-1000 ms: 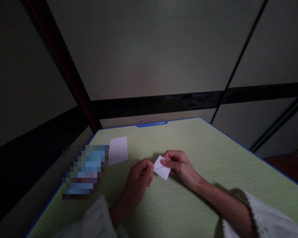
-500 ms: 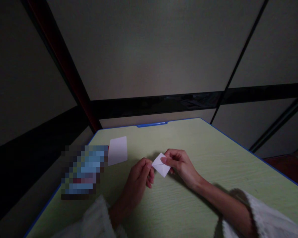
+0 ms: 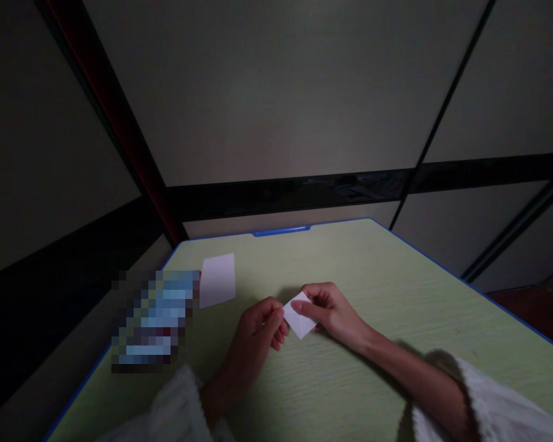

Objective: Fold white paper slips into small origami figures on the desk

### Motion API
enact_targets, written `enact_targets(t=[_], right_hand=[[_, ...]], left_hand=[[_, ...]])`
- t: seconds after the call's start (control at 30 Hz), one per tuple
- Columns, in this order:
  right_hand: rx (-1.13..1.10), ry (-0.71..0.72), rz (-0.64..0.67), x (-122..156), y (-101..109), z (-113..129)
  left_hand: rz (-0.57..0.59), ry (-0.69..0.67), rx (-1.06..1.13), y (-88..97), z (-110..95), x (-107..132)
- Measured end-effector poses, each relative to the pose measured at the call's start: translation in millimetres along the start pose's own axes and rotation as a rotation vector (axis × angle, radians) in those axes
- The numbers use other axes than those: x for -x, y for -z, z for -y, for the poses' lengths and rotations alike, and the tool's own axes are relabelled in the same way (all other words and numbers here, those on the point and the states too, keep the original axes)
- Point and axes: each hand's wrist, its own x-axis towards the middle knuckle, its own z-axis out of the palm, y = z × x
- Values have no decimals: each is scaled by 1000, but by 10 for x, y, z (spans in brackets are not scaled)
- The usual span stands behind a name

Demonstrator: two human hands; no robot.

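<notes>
A small folded piece of white paper (image 3: 298, 324), diamond-shaped from here, is held just above the table between both hands. My left hand (image 3: 263, 322) pinches its left corner between thumb and forefinger, the other fingers curled. On the opposite side my right hand (image 3: 334, 313) grips the paper, its thumb lying flat across the upper face and the fingers behind, partly hidden. Faint crease lines show on the paper. A larger white sheet (image 3: 217, 281) lies flat on the table to the left, away from both hands.
The pale green table (image 3: 350, 393) has a blue edge and a blue handle-like strip (image 3: 282, 231) at its far side. A blurred-out bluish object (image 3: 159, 319) lies at the left edge, beside the sheet. Light cabinet panels (image 3: 276, 92) with a dark band stand behind.
The folded paper has shifted slightly down and tilted. My right thumb has slid left across its face, and the crease line seen before is less visible. My left hand keeps its pinch.
</notes>
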Motion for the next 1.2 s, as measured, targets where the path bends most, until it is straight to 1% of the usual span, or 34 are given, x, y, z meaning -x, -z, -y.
enact_targets(t=[0.1,0.2,0.43,0.8,0.9,1.03,1.2], right_hand=[[34,-7,16,9,-18,10],[23,-17,30,16,-31,11],[22,-12,-21,17,-17,17],[73,17,-31,34,-27,12],[81,39,-67,27,-3,-4],[36,50,-106,6,26,-5],[-46,32,-61,16,2,20]], left_hand=[[0,17,-17,-2,0,-1],[-5,12,-50,-11,-13,5],[4,10,-57,-17,-17,15],[20,75,4,-6,-21,-14],[0,65,25,7,-45,-11],[-21,53,67,16,-65,0],[-32,15,3,1,-29,-13]])
